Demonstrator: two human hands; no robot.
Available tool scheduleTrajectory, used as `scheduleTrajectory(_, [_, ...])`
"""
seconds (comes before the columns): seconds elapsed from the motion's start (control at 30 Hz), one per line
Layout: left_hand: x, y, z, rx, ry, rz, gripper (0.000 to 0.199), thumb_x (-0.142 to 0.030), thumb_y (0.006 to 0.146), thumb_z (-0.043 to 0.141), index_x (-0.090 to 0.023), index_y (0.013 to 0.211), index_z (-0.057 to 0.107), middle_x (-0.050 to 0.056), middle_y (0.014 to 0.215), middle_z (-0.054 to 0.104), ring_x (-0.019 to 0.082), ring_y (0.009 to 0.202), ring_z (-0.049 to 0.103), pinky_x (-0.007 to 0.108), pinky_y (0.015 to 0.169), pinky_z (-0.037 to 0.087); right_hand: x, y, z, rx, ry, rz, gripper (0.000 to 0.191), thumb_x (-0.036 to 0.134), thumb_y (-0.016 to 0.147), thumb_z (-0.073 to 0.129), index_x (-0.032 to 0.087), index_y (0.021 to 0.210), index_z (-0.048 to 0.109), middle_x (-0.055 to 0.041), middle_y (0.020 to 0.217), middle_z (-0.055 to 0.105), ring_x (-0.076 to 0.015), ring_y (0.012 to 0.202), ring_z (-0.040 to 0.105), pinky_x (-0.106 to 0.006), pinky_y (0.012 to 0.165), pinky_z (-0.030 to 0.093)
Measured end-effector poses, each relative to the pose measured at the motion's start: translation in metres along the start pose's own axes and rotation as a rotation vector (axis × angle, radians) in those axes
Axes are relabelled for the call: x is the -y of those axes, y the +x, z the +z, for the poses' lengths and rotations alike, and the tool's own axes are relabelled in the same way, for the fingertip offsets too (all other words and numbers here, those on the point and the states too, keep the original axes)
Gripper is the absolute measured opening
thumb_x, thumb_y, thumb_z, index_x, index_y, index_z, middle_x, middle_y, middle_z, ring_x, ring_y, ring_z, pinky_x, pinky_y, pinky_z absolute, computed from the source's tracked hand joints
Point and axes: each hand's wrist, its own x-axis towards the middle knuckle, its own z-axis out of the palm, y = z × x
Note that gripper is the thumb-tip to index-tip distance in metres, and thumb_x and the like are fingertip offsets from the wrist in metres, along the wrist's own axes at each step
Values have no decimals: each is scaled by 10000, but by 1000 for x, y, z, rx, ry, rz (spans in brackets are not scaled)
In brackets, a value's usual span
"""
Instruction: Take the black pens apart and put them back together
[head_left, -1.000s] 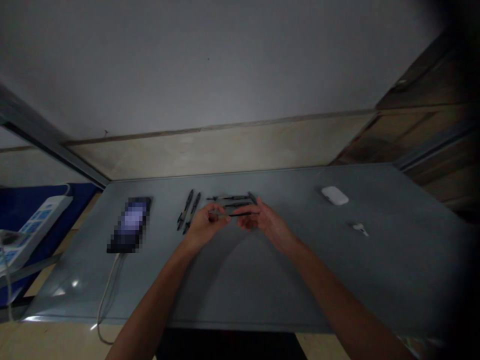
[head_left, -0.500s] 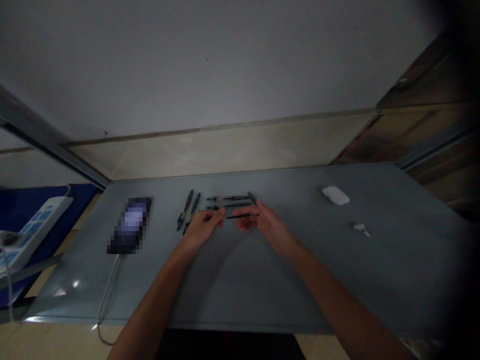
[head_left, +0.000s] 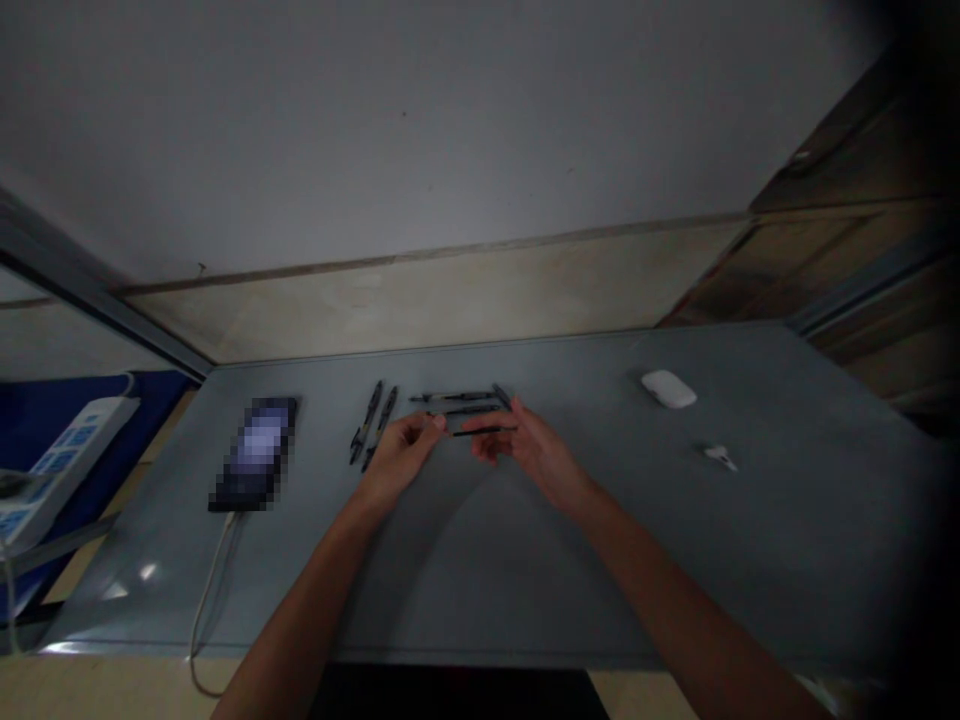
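Note:
A thin dark rod, seemingly a pen refill (head_left: 476, 432), lies level between my two hands above the table. My right hand (head_left: 541, 448) holds its right end, with the fingers curled beneath. At its left tip, my left hand (head_left: 405, 446) is closed in a pinch; whatever sits between thumb and finger is too small to make out. Just beyond the hands lie two dark pens, the back pen (head_left: 452, 397) and the front pen (head_left: 466, 410), roughly level. A short dark pen part (head_left: 502, 396) lies slanted by my right fingertips. Left of my left hand, two pens (head_left: 366, 422) lie slanted side by side.
On the grey table (head_left: 480, 570), a phone (head_left: 255, 455) with a white cable (head_left: 204, 600) lies at the left. At the right are a white earbud case (head_left: 668, 389) and a white earbud (head_left: 721, 457). A power strip (head_left: 71, 470) is beyond the left edge.
The hands and the refill have hardly moved; the left hand still pinches at the refill's left tip. The whole view has shifted slightly.

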Motion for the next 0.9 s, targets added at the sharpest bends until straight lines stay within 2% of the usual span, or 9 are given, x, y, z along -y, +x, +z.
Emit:
scheduleTrajectory(0.07, [2,1,-1,-13,38,-14,599,-714,844,523,-166,611,585,-49,476,336,89,442,275,271,468,164,0,0,-1,-8,-4,-12,638,689,934,401,175,988,774,-106,808,713,-206,736,624,-350,725,454])
scheduleTrajectory(0.13, [4,1,-1,-9,65,-19,586,-689,849,541,-167,587,586,-50,462,329,88,441,268,271,469,155,0,-1,-1,-28,-21,-21,626,686,935,407,179,982,771,-104,808,712,-207,738,624,-353,731,455])
scheduleTrajectory(0.33, [2,0,1,36,-22,-9,417,-566,755,716,-158,726,637,-67,520,379,73,464,266,239,468,169,-2,0,0,-40,-37,-24,622,685,936,412,179,969,772,-106,806,709,-206,735,626,-352,722,457])
scheduleTrajectory(0.47, [1,0,1,21,-50,9,449,-563,713,758,-157,869,648,-59,597,441,68,488,296,224,476,185,-1,0,1,-49,-16,-35,610,672,940,418,178,966,775,-95,790,703,-195,709,617,-340,693,453])
scheduleTrajectory(0.6, [1,2,-1,4,18,-16,547,-691,774,624,-150,691,616,-60,522,375,74,460,279,239,469,177,0,0,2,-65,-23,-36,615,683,928,432,176,956,778,-94,775,703,-192,698,613,-338,691,456])
scheduleTrajectory(0.7, [1,2,-2,0,63,-26,571,-690,793,594,-165,572,545,-62,483,335,75,451,268,243,466,168,-1,0,2,-73,-41,-55,610,686,921,444,177,947,779,-97,783,704,-194,708,617,-332,675,454])
scheduleTrajectory(0.77, [2,2,-1,13,37,-20,509,-638,777,645,-161,615,574,-60,508,374,74,463,289,236,464,181,-3,0,3,-83,-49,-60,602,684,917,453,179,938,780,-96,780,701,-191,703,616,-328,665,452])
scheduleTrajectory(0.9, [4,3,0,57,-47,-6,428,-551,719,748,-155,832,634,-62,600,454,63,479,310,212,460,207,-4,1,2,-89,-49,-56,594,684,910,462,182,938,779,-90,770,694,-188,697,613,-326,665,457])
